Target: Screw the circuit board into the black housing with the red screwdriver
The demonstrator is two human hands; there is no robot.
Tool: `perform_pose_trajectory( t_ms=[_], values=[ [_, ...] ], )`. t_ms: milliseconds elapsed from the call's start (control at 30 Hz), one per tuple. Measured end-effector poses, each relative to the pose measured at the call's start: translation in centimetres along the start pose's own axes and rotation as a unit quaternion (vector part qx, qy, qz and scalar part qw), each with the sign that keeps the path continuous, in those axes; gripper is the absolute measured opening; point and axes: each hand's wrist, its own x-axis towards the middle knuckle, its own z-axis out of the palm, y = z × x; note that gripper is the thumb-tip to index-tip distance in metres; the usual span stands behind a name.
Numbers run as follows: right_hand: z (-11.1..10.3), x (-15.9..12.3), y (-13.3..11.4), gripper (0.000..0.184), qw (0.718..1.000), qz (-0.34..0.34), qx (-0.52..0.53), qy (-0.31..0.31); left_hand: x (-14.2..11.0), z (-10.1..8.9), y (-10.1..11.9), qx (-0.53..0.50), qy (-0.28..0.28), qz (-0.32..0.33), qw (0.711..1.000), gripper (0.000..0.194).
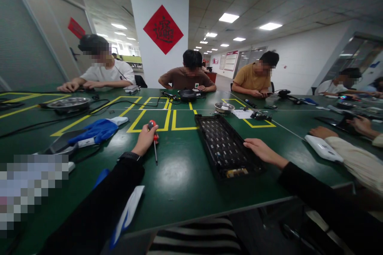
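My left hand (146, 139) is closed around the red and black handle of a screwdriver (155, 149), its metal shaft pointing down toward the table. At the long right edge of an opened black keyboard (223, 143), my right hand (263, 151) grips the frame, thumb side up. Rows of small pale parts show inside the keyboard, and a yellowish piece lies at its near end. The keyboard rests slanted on the green table (176, 191). A blue and white glove (100, 129) lies to the left of my left hand.
Metal bowls (69, 103) (224, 107) stand on the table, with black cables at the left. Yellow tape (149, 130) marks out boxes. Several people sit around the table. A white device (323, 148) lies by a co-worker's sleeve at right. Another glove (127, 215) lies near the front edge.
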Motion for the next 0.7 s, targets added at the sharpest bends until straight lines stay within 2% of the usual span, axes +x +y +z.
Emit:
perform_pose_trajectory(
  t_ms=[233,333,433,533,700],
  values=[
    [-5.9,-2.8,7.5,0.038,0.992,0.111,-0.046,-0.027,-0.3,0.2,0.4,0.046,0.012,-0.012,0.999,0.043],
    [-7.9,-3.2,10.9,0.04,0.986,0.155,-0.066,0.015,-0.6,0.4,0.8,0.08,0.026,-0.014,0.996,0.043],
    [-9.2,-3.3,13.5,0.041,0.984,0.165,-0.061,0.01,-0.8,0.5,1.1,0.091,0.035,-0.01,0.995,0.043],
    [-10.1,-3.3,14.6,0.038,0.982,0.177,-0.059,0.013,-0.8,0.5,1.1,0.089,0.035,-0.001,0.995,0.044],
    [-10.5,-3.4,14.8,0.037,0.977,0.199,-0.064,0.039,-0.6,0.4,1.0,0.108,0.03,0.006,0.994,0.045]
  ],
)
